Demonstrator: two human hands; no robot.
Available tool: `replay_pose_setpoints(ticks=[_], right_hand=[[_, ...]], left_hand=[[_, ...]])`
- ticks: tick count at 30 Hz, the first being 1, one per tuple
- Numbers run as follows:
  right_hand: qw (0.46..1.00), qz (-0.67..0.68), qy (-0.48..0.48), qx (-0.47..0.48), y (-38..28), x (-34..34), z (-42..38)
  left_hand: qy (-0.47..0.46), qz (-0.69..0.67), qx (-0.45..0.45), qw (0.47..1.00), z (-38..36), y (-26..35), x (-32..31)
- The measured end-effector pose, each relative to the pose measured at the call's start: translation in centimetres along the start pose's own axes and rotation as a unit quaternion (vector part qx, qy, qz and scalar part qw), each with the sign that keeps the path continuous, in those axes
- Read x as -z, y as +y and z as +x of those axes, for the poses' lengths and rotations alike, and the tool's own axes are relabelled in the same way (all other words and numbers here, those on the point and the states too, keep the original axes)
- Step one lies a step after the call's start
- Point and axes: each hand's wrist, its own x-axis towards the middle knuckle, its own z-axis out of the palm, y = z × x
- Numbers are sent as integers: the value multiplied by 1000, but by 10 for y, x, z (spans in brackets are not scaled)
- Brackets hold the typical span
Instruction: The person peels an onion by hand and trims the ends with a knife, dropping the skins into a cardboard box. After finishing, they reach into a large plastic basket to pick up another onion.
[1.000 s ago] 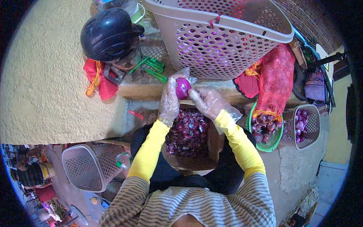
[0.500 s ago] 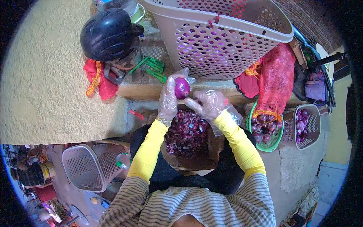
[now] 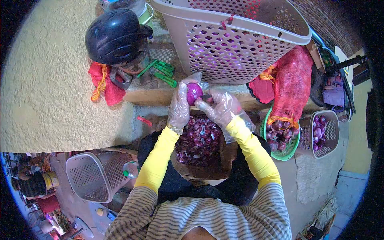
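Observation:
A clear plastic glove covers my left hand [image 3: 180, 103], whose fingers are wrapped round a smooth purple onion [image 3: 194, 93]. Close on its right, my gloved right hand [image 3: 219, 106] has its fingers bent inward near the onion. A small dark piece [image 3: 207, 98] shows at the right hand's fingertips, perhaps onion skin. Below both hands, a cardboard box [image 3: 202, 173] between the legs holds a heap of onion skins [image 3: 199, 140].
A large perforated basket [image 3: 236, 48] with onions stands ahead. On the right are a red mesh sack [image 3: 294, 82], a green basket [image 3: 297, 147] and a smaller basket [image 3: 337, 134], all with onions. A helmet [image 3: 114, 36] and an empty basket [image 3: 86, 178] are left.
The onion and my left hand have shifted slightly right. My right hand's fingers have curled in, and a dark piece now shows at them.

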Motion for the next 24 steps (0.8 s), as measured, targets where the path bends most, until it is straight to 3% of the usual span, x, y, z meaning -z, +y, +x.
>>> replay_pose_setpoints(ticks=[5, 6, 9, 12, 19, 24], right_hand=[[999, 34, -32, 10, 5, 1, 3], [996, 63, -64, 4, 5, 1, 3], [984, 168, -44, 33, 10, -7, 5], [980, 180, -79, 9, 8, -1, 2], [988, 113, -98, 35, 5, 11, 2], [994, 13, -25, 109, 12, 6, 2]], left_hand=[[-16, -19, -19, 1000, 1, -1, 1], [-19, -13, -8, 1000, 0, 2, 1], [-31, -32, 22, 999, 1, 1, 2], [-45, -70, 59, 995, 1, 1, 2], [-67, -76, 73, 992, 2, -1, 2], [-124, -93, 59, 986, 1, 5, 6]])
